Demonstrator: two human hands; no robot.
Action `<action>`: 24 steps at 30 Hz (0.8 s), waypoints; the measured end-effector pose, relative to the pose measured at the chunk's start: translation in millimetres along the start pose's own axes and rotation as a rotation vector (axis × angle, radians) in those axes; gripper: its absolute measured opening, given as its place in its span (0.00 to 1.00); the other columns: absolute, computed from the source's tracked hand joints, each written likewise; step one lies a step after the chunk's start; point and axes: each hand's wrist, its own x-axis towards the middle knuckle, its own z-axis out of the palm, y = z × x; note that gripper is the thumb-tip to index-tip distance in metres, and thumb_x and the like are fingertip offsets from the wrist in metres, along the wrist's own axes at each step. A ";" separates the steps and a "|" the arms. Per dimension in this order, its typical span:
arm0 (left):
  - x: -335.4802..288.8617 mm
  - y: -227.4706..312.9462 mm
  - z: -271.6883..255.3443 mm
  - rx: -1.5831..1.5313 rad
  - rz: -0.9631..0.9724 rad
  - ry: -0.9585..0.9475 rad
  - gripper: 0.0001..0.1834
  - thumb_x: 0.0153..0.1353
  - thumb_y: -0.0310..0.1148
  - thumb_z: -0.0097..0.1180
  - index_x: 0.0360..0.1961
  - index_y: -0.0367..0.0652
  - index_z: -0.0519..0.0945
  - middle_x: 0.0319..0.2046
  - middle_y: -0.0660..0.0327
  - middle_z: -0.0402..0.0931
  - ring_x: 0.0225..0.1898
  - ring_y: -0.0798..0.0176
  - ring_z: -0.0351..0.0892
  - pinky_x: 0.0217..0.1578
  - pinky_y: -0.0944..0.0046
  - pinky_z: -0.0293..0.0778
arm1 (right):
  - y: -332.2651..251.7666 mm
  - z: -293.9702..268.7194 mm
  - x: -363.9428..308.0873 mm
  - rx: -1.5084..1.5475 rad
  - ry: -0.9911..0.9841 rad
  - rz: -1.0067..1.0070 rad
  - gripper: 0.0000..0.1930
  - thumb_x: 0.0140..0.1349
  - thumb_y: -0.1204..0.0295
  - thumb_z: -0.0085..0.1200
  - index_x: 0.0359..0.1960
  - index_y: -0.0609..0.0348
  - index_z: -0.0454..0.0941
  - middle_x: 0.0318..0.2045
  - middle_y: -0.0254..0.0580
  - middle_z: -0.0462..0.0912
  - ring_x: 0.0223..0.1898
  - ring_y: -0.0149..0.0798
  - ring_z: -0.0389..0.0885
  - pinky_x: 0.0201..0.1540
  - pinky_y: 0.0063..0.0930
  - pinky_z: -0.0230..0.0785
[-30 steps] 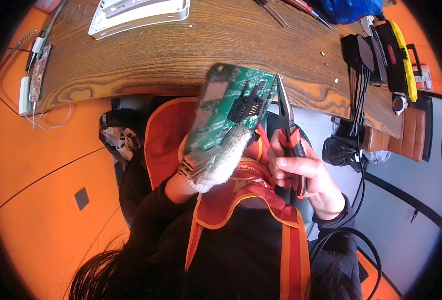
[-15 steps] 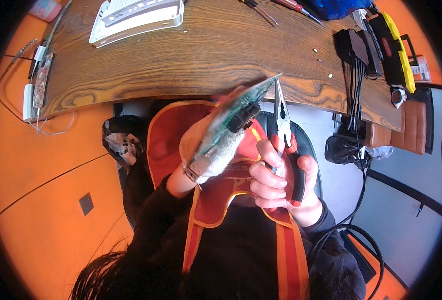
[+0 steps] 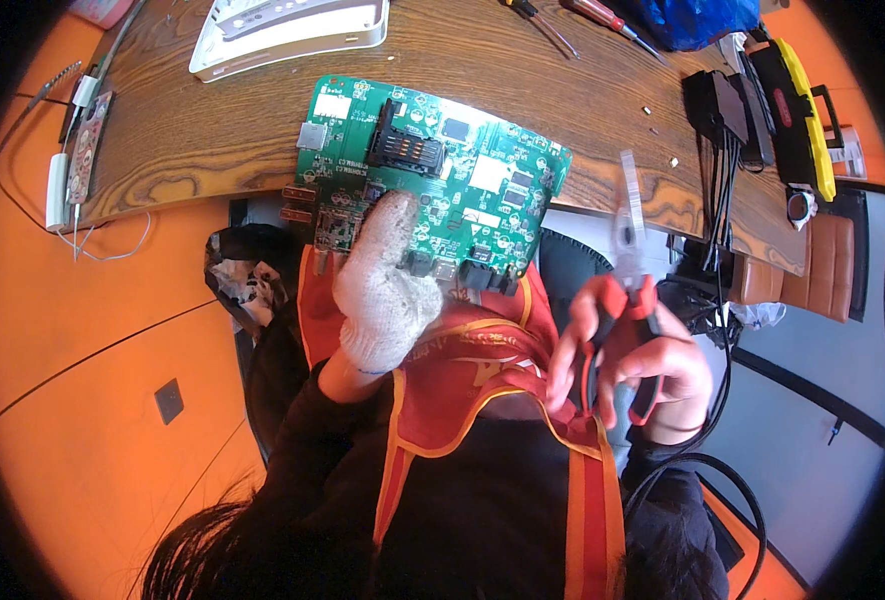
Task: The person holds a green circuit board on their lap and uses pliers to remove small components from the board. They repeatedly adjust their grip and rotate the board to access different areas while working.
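Observation:
My left hand point(image 3: 382, 290), in a white knitted glove, grips a green circuit board point(image 3: 492, 215) by its near edge. The thumb lies over the board's face; the other fingers are hidden beneath it. A black card socket point(image 3: 407, 145), chips and metal connectors show on that face, which is turned up toward me. Bare, my right hand point(image 3: 662, 365) is wrapped round the red and black handles of long-nose pliers point(image 3: 630, 245). Their jaws point away from me, right of the board and apart from it, blurred by motion.
A brown wooden table point(image 3: 232, 120) spans the far side, bearing a white plastic housing point(image 3: 302, 45), screwdrivers point(image 3: 617, 25), black adapters with cables point(image 3: 717, 110) and a yellow-black toolbox point(image 3: 802, 120). A power strip point(image 3: 87, 150) lies at the left edge. A black bag point(image 3: 252, 275) sits below.
The board has turned from nearly edge-on to face up, moving farther from my body. My right hand and the pliers have moved right, away from the board's corner.

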 end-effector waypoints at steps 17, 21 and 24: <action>-20.4 14.2 7.8 0.240 0.097 0.462 0.16 0.62 0.34 0.38 0.44 0.34 0.70 0.35 0.55 0.76 0.33 0.64 0.77 0.32 0.66 0.73 | -40.6 -21.3 28.5 -2.076 0.720 -0.868 0.23 0.39 0.89 0.50 0.42 0.63 0.66 0.44 0.51 0.66 0.48 0.53 0.64 0.51 0.39 0.59; -22.1 21.9 -2.1 0.276 0.061 0.271 0.17 0.63 0.34 0.36 0.45 0.32 0.69 0.37 0.53 0.75 0.36 0.61 0.77 0.37 0.63 0.74 | -41.1 -24.8 33.4 -2.129 0.689 -0.847 0.22 0.40 0.87 0.52 0.42 0.63 0.67 0.43 0.49 0.66 0.48 0.52 0.63 0.50 0.39 0.59; -25.5 22.6 -6.7 0.346 0.069 0.245 0.17 0.63 0.34 0.36 0.46 0.32 0.69 0.38 0.52 0.75 0.37 0.60 0.77 0.39 0.62 0.73 | -41.0 -27.7 35.7 -2.156 0.683 -0.840 0.21 0.42 0.84 0.53 0.42 0.62 0.67 0.42 0.49 0.67 0.47 0.52 0.64 0.50 0.39 0.59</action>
